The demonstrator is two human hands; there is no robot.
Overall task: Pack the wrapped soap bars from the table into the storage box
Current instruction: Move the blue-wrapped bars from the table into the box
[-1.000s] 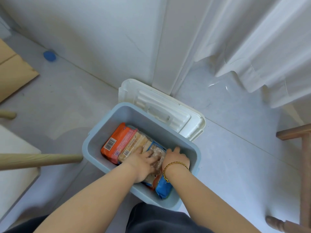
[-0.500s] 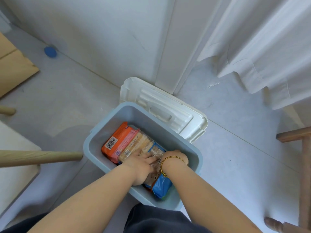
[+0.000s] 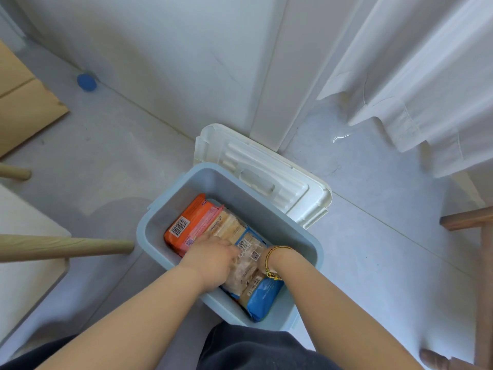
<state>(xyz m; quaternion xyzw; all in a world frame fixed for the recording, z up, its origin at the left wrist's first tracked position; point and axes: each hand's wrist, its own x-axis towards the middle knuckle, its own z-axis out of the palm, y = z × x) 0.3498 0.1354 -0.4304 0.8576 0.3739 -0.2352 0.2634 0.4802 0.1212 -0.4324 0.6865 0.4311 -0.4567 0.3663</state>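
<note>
Soap bars (image 3: 234, 236) under both hands, boxed

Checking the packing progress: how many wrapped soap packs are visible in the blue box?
4: an orange pack at the far-left end, a pink pack beside it, a clear-wrapped tan pack between the hands, a blue pack nearest. Others may lie hidden underneath.
</note>
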